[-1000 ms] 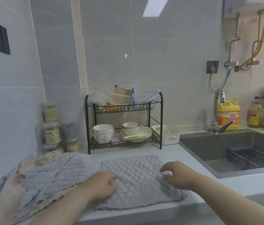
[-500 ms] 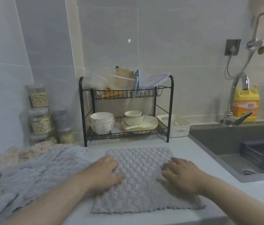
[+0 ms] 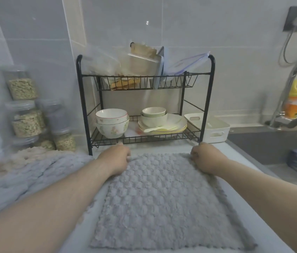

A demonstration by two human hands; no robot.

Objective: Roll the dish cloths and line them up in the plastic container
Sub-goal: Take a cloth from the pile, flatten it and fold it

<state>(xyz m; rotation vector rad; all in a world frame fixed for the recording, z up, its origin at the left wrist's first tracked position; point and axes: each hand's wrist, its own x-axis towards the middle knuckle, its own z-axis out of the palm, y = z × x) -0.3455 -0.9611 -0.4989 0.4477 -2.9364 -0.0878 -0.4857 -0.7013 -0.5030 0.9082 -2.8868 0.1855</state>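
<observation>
Counter (image 3: 162, 148) — left hand (image 3: 115, 157), right hand (image 3: 206, 158) grip cloth (image 3: 158, 207) corners.

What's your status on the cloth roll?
Both gripping: left hand and right hand at far corners of grey cloth. Flat, unrolled. Close behind: dish rack.

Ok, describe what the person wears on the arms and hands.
Nothing worn shows: left hand and right hand ungloved, left forearm and right forearm bare to the frame edge, no sleeve, watch or bracelet. Rings: too blurred to tell.
</observation>
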